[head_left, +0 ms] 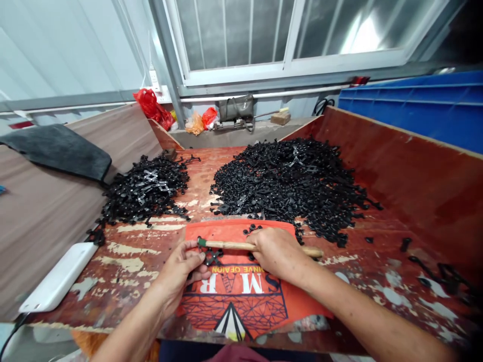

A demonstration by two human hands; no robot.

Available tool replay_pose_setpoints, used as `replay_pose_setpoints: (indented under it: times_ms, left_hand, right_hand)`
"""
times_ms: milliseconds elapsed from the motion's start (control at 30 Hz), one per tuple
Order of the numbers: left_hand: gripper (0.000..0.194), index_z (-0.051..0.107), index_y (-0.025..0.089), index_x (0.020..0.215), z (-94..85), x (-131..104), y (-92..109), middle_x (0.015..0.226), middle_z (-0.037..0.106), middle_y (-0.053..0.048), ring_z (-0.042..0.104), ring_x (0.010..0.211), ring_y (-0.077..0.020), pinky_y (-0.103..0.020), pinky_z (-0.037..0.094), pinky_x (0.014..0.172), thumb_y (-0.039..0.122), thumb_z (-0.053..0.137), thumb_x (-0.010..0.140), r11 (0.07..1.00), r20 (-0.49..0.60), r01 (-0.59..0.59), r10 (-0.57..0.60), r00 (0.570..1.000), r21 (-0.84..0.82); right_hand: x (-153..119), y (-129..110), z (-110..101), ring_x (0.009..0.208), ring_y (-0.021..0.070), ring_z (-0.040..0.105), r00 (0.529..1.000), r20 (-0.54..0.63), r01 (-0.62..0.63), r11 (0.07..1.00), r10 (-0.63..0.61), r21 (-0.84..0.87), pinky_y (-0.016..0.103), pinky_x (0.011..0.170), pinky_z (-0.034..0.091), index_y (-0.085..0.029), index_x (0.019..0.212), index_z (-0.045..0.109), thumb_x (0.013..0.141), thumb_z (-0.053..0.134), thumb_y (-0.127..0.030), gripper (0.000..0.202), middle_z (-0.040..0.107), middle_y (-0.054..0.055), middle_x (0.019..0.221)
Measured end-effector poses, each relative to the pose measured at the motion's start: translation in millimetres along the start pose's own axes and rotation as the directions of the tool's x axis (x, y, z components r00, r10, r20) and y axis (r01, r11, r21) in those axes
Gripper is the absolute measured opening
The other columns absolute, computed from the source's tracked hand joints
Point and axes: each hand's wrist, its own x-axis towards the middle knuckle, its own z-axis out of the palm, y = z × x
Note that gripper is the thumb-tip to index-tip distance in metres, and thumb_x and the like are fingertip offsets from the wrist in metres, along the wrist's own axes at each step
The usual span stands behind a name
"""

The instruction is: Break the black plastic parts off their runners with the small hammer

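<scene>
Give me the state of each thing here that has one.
Left hand: curled, fingertips at the black X-shaped linkage
Linkage: crossed open
Right hand: closed around the green-tipped wooden stick
Orange printed cloth: spread out, print upside down
Stick: held crosswise over the cloth
White rectangular device: lying, cable attached
Dark grey fabric: draped over wooden board
Red plastic bag: crumpled

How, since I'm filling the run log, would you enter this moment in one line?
left hand: holds black crossed part; right hand: grips green-tipped wooden stick; below: orange cloth; beyond: larger pile of black parts
</scene>
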Motion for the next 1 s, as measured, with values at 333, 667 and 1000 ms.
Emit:
replay_pose_setpoints:
  times_ms: [333, 667, 1000]
  left_hand:
    - [0.016, 0.060, 0.026, 0.099, -12.8, -23, 14, 0.099, 0.055, -0.005, 0.058, 0.090, -0.0225, -0.033, 0.045, 0.077, 0.029, 0.045, 0.093, 0.003, 0.257, -0.295, 0.483, 0.837, 0.955]
    - [0.026, 0.070, 0.024, 0.102, -6.0, -4, 6, 0.102, 0.052, -0.009, 0.053, 0.101, -0.0274, -0.040, 0.044, 0.089, 0.039, 0.052, 0.093, 0.009, 0.357, -0.398, 0.422, 0.833, 0.917]
    - [0.025, 0.059, 0.020, 0.070, -20.4, -16, 14, 0.078, 0.054, -0.003, 0.055, 0.082, -0.0226, -0.031, 0.040, 0.072, 0.040, 0.059, 0.085, 0.404, 0.213, -0.394, 0.424, 0.880, 0.825]
  right_hand:
    - [0, -3, 2, 0.079, 0.0249, 0.071, 1.000, 0.025, 0.001, 0.998, 0.000, -0.065, 0.030, 0.066, 0.047, -0.023, 0.081, 0.072, 0.079, 0.056, -0.016, 0.018, 0.075, 0.006, 0.083]
    - [5, -18, 14, 0.084, 0.0235, 0.069, 0.995, 0.006, -0.095, 0.991, 0.096, -0.091, 0.030, 0.075, 0.048, -0.015, 0.099, 0.070, 0.080, 0.054, -0.008, 0.026, 0.073, 0.014, 0.096]
    - [-2, -19, 0, 0.075, 0.0181, 0.064, 0.985, -0.124, -0.119, 0.992, 0.122, 0.030, 0.027, 0.063, 0.037, -0.023, 0.090, 0.068, 0.089, 0.053, -0.024, 0.015, 0.071, 0.003, 0.084]
